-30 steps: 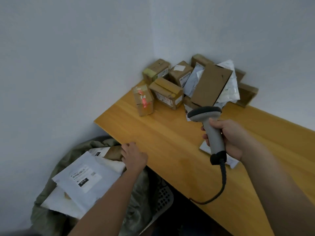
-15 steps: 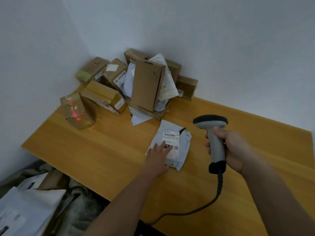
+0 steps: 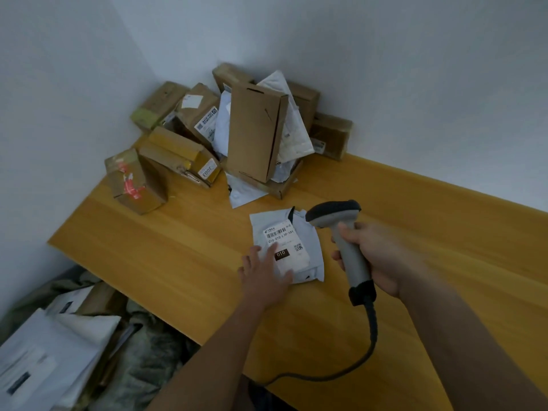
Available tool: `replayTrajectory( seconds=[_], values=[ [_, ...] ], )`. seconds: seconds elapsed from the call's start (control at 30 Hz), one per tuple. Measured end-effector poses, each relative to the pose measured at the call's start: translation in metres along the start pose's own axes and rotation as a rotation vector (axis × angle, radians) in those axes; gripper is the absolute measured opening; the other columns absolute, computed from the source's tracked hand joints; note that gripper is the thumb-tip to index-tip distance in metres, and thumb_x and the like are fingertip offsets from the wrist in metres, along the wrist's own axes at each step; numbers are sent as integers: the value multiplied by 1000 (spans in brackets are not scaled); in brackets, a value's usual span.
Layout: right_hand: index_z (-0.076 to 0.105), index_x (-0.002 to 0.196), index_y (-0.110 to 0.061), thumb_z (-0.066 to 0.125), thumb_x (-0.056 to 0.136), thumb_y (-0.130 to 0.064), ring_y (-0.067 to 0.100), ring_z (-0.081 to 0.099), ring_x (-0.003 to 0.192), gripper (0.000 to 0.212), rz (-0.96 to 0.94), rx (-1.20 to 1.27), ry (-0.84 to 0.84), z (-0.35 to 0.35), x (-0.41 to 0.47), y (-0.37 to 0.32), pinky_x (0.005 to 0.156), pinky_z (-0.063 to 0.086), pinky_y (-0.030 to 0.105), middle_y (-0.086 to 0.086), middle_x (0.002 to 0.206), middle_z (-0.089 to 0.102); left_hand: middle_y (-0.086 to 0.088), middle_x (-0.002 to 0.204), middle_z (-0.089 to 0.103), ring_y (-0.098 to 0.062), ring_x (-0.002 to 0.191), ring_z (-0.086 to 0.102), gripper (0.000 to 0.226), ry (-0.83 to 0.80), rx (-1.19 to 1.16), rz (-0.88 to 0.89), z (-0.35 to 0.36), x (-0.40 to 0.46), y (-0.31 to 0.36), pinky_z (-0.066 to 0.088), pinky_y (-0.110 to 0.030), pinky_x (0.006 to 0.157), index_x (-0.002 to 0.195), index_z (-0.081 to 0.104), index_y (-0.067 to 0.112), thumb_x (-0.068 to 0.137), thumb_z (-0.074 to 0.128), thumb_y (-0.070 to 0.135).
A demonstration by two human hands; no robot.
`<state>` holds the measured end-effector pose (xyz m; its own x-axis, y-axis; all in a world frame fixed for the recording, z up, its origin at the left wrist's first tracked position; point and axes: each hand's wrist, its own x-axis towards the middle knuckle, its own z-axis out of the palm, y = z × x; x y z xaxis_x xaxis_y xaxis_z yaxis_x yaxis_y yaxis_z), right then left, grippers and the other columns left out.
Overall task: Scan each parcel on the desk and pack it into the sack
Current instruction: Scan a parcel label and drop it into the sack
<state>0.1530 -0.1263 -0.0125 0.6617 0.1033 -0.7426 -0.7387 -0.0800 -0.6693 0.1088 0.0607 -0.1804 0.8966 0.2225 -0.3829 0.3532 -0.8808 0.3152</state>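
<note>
Bottom left, the sack sits on the floor below the desk edge, olive-green and crumpled, already stuffed with white mailers and what looks like a brown box poking up between them. Labels on those are too blurry to read.

Moving right onto the wooden desk, there's a small cardboard box with red tape standing by itself near the left edge, tilted a bit. Behind it, the main pile of parcels is shoved into the wall corner: several brown boxes, a couple of white poly bags, and a tall flat carton leaning upright at the front of the heap.

In the middle of the desk, well apart from the pile, lies a white poly mailer, label up, barcode showing. The person's left hand rests flat on its lower left corner, fingers straight and spread, pressing rather than gripping.

Just right of the mailer, the right hand has its fingers wrapped firmly around the grey handle of a barcode scanner. The scanner's dark head hangs over the mailer's upper right corner, near the barcode. Its black cable loops down across the desk and drops off the near edge.
</note>
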Motion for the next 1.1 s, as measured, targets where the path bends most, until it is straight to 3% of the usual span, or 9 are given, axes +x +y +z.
replayTrajectory(
  seconds=[0.2,0.3,0.37,0.43,0.57,0.67,0.73,0.9,1.1],
  values=[
    [56,104,-12,48,103,-25,15,59,72,15,-77,-165,-34,13,-20,-8,64,51,27,10,97,57,-19,139,33,-35,128,39,109,-5,-555,-492,1,6,-17,42,-41,101,140,21,-3,67,84,47],
    [56,109,-12,48,103,-25,13,56,68,16,-99,-232,-38,18,-31,-12,58,48,23,9,94,56,-19,127,52,-33,113,57,127,-62,-833,-594,27,21,-34,54,-48,89,131,30,-3,35,91,53],
    [56,108,-13,48,103,-25,12,55,66,15,-111,-250,-43,21,-37,-14,57,47,22,8,91,56,-20,117,60,-33,101,64,114,-81,-947,-621,36,26,-41,58,-50,82,122,45,-7,34,93,47],
    [56,109,-12,48,103,-25,13,55,67,16,-123,-268,-41,22,-42,-15,58,47,23,8,90,56,-21,116,62,-33,100,64,77,-121,-1016,-624,12,14,-27,57,-41,80,119,54,-7,61,91,27],
    [57,104,-12,49,103,-25,14,56,70,16,-148,-254,-50,27,-49,-18,60,48,25,9,90,57,-14,111,65,-16,74,57,40,-228,-1098,-565,-8,7,-22,43,-22,47,123,60,0,86,71,6],
    [59,104,-10,51,102,-24,16,59,73,16,-155,-149,-77,33,-50,-20,65,52,28,11,93,60,-18,122,64,-28,102,64,35,-197,-1107,-552,-19,-1,-21,56,-38,80,126,60,1,91,64,4],
    [59,107,-7,51,101,-24,18,61,74,19,-150,-79,-105,40,-47,-19,69,53,31,12,95,61,-20,128,61,-34,120,56,36,-163,-1151,-550,-27,-10,-25,44,-45,100,127,58,0,92,62,3],
    [58,115,-1,58,97,-27,15,61,66,32,-155,-71,-162,79,-43,-13,59,53,27,12,95,59,-16,122,64,-22,95,62,34,9,-1260,-573,-45,-37,-71,48,-45,97,125,60,3,92,65,9],
    [57,119,3,61,96,-29,17,59,65,40,-158,-188,-274,157,-55,2,57,51,29,13,87,57,-7,102,66,-19,78,59,21,390,-1359,-715,-77,-74,-173,50,-29,66,114,64,8,93,64,11]
  ],
)
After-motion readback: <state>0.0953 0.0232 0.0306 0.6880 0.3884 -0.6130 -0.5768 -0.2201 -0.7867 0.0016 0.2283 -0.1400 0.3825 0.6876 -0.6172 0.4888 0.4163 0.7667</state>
